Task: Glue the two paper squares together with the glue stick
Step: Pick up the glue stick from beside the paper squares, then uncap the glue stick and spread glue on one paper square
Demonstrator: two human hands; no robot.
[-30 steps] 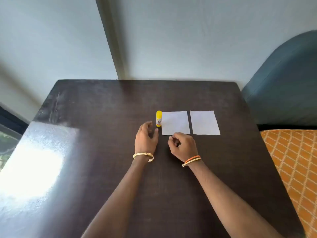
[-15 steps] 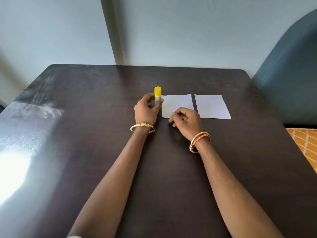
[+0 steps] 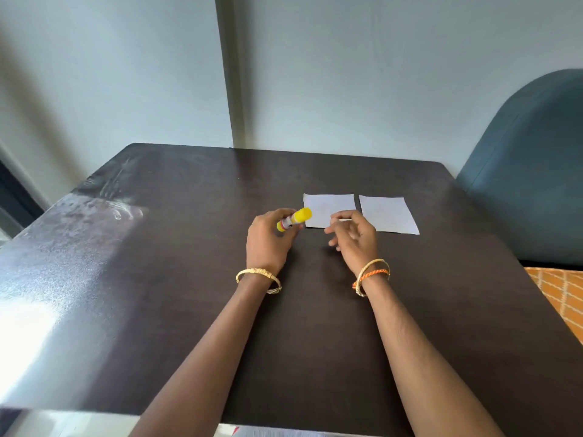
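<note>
Two white paper squares lie side by side on the dark table (image 3: 189, 279), the left square (image 3: 328, 208) and the right square (image 3: 388, 214), with a narrow gap between them. My left hand (image 3: 268, 244) holds the yellow-capped glue stick (image 3: 294, 219) lifted off the table and tilted, cap pointing up and right toward the left square. My right hand (image 3: 353, 238) hovers just right of the stick, fingers apart and holding nothing, and covers the left square's near right corner.
A blue-grey chair back (image 3: 530, 171) stands past the table's right edge, with an orange patterned cushion (image 3: 564, 294) below it. A pale wall rises behind the table's far edge. Bright glare covers the table's left part. White paper edges (image 3: 271, 433) show under the near edge.
My left hand closed on the glue stick, picked it up from beside the left square and tipped it sideways. My right hand opened its fingers and moved toward the stick.
</note>
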